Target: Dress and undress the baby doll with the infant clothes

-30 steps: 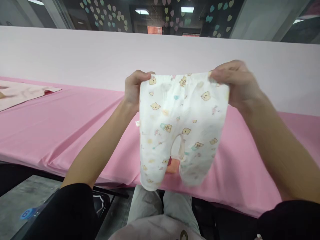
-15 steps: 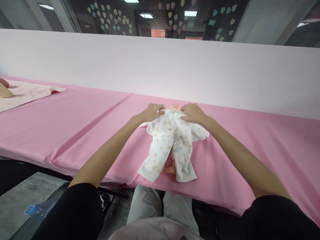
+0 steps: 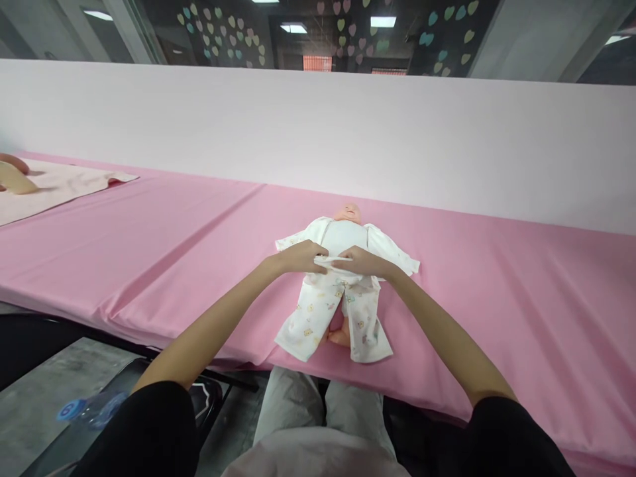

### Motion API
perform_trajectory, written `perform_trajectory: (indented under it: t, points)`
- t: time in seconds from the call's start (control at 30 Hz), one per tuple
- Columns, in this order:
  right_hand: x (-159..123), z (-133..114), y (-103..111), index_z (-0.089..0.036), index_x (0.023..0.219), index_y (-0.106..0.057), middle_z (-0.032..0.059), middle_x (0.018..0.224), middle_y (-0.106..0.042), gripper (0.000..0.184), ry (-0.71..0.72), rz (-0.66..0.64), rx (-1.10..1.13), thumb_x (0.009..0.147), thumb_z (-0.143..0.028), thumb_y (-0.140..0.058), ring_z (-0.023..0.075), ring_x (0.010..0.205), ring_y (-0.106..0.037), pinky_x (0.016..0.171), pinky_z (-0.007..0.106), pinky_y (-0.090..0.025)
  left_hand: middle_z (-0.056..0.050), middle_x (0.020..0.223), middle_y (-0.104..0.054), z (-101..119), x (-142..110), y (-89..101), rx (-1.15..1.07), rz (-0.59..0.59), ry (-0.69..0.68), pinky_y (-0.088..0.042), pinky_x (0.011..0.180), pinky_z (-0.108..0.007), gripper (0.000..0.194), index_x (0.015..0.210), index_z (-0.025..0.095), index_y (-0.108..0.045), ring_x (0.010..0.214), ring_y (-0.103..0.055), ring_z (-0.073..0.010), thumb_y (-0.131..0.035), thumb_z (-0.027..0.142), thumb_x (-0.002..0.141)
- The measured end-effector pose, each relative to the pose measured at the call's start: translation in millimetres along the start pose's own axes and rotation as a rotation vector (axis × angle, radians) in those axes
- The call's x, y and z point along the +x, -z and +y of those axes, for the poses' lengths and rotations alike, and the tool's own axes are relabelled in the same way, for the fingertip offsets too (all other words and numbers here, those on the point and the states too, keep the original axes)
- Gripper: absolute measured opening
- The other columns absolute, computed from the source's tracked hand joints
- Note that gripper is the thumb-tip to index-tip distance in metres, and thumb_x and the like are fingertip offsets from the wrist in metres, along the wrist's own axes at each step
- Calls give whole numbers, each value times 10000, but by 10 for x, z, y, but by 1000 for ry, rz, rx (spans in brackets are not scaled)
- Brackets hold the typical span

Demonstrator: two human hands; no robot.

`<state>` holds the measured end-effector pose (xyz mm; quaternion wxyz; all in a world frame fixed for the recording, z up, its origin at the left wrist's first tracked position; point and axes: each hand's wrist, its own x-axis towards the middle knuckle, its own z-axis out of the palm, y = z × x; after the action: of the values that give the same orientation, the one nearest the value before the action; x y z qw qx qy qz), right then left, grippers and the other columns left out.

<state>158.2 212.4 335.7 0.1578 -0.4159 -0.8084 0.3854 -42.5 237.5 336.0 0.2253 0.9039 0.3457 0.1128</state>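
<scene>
A baby doll [image 3: 346,213] in a white top lies on its back on the pink tablecloth [image 3: 149,232], head toward the far wall. White printed baby trousers [image 3: 318,318] lie over its legs, and a bare foot shows between the trouser legs. My left hand [image 3: 299,257] and my right hand [image 3: 362,262] are side by side at the doll's waist. Both are closed on the trousers' waistband.
A pale pink cloth [image 3: 54,185] lies at the far left with another person's hand [image 3: 12,173] on it. A white partition [image 3: 318,126] runs behind the table. My knees [image 3: 318,404] are under the table's front edge. A water bottle [image 3: 87,411] lies on the floor at left.
A second ago I held the trousers up in the air. Since then they have come down over the doll, and my hands have pulled the waistband from its chest to its waist.
</scene>
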Motion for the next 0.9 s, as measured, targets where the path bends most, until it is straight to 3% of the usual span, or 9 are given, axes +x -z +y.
perform_trajectory:
  t: [0.07,0.17,0.27,0.37,0.43,0.53,0.6,0.73,0.9]
  points:
    - [-20,48,-32,-185,563,-363,-64,525,-280,431,-58,-74,-33,650,-505,-638,68,490,-256,458,236,-163,16,606,-525,-42,-13,-6,12,2,-28,-269,534,-236,167,692,178,-582,567,-432,-112,-560,339,726]
    - [-31,84,-62,-183,598,-420,-54,549,-387,307,-33,-8,37,610,-373,-661,85,511,-359,462,228,-242,9,710,-581,-25,-30,50,-77,47,-42,-309,575,-224,203,837,185,-625,610,-458,-109,-454,277,780]
    - [-11,85,-101,-180,692,-507,-35,610,-496,109,19,106,331,612,-233,-560,116,559,-455,501,234,-349,12,673,-530,34,-35,107,-140,74,-29,-323,578,-224,239,798,170,-587,604,-435,-111,-415,335,818]
    - [13,69,-170,-188,780,-541,-44,608,-510,236,-35,195,650,547,-153,-535,118,545,-469,484,229,-382,10,705,-511,63,-16,108,-235,132,-32,-345,595,-221,242,777,168,-538,645,-442,-115,-409,367,827]
    - [1,53,-214,-195,825,-549,-55,592,-501,303,-88,189,805,530,-125,-543,103,503,-446,439,213,-362,7,746,-526,57,1,85,-331,145,-12,-360,604,-219,219,821,169,-548,674,-460,-119,-417,345,816]
    - [-70,32,-235,-192,835,-560,-26,629,-549,213,-154,81,964,627,-225,-595,123,545,-503,474,231,-421,9,740,-539,37,15,50,-433,120,54,-364,580,-224,213,837,173,-573,663,-470,-122,-446,335,784]
    - [-128,32,-212,-189,821,-566,3,693,-596,221,-210,-26,910,667,-324,-650,156,649,-562,553,252,-474,10,724,-547,37,12,31,-444,100,85,-366,587,-229,192,791,173,-588,667,-479,-126,-476,325,754]
    - [-186,66,-150,-198,869,-581,16,834,-641,434,-251,-233,524,516,-292,-815,192,772,-596,574,257,-490,8,723,-561,71,-6,-31,-542,51,108,-391,623,-234,153,739,171,-593,702,-505,-136,-540,312,712]
    - [-175,76,-175,-184,891,-586,41,871,-644,427,-228,-124,654,574,-386,-787,181,774,-599,612,268,-505,-19,836,-614,54,5,-253,-956,135,208,-450,678,-242,219,848,179,-552,776,-562,-149,-582,353,721]
